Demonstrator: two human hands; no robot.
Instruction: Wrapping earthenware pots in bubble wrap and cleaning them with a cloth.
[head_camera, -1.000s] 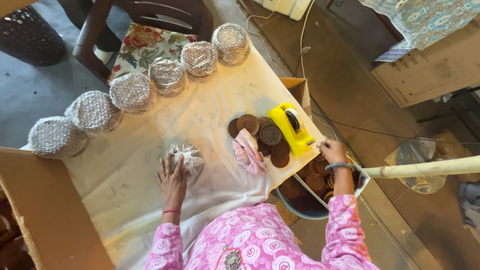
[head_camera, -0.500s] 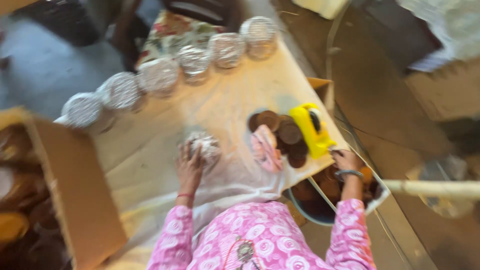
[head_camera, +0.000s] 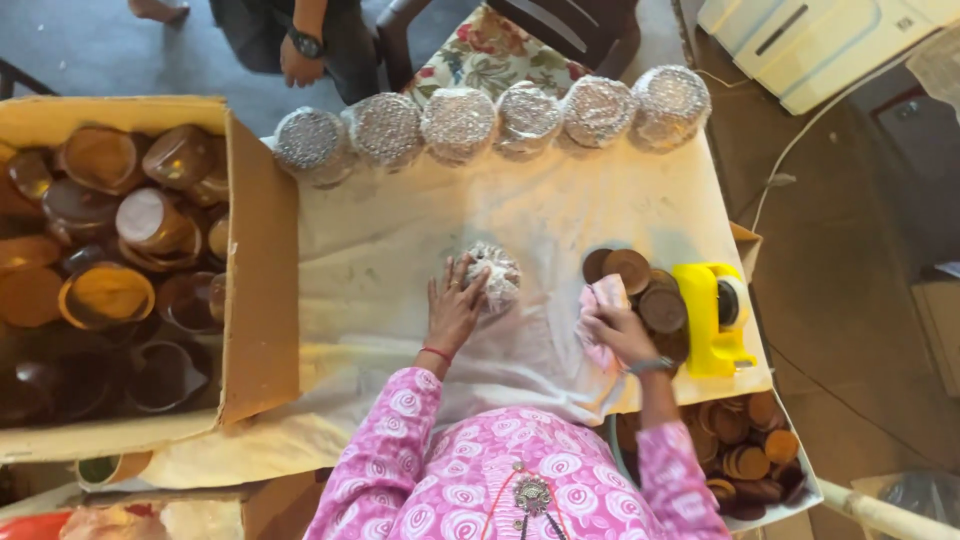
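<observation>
Wrapped round bundle (head_camera: 495, 275), all shiny in clear plastic, sits in the middle of the table on the white cloth (head_camera: 400, 240), and the left hand (head_camera: 455, 305) lies on its side with the fingers spread wide, pressing it down and not closed around it. The right hand (head_camera: 620, 332) is off to the right, curled around a pink rag (head_camera: 603, 297) that it holds beside a little pile of brown round lids (head_camera: 640, 290). Just past the lids stands a yellow tape holder (head_camera: 712, 315) at the table's edge. Along the far side of the table six more wrapped bundles (head_camera: 490, 120) stand in a row, touching each other. On the left an open cardboard box (head_camera: 255, 270) is full of brown bowls (head_camera: 105, 290), and low on the right a tray (head_camera: 800, 480) holds more brown lids. Another person's hand (head_camera: 298, 68) shows at the top, well apart from the work. It looks like the step in hand is finishing the wrap on this one bundle, smoothing the plastic flat. The next move likely needs the left hand to keep the bundle from rolling while the right hand lets go of the rag and gets some tape, and the plastic must stay tight.
</observation>
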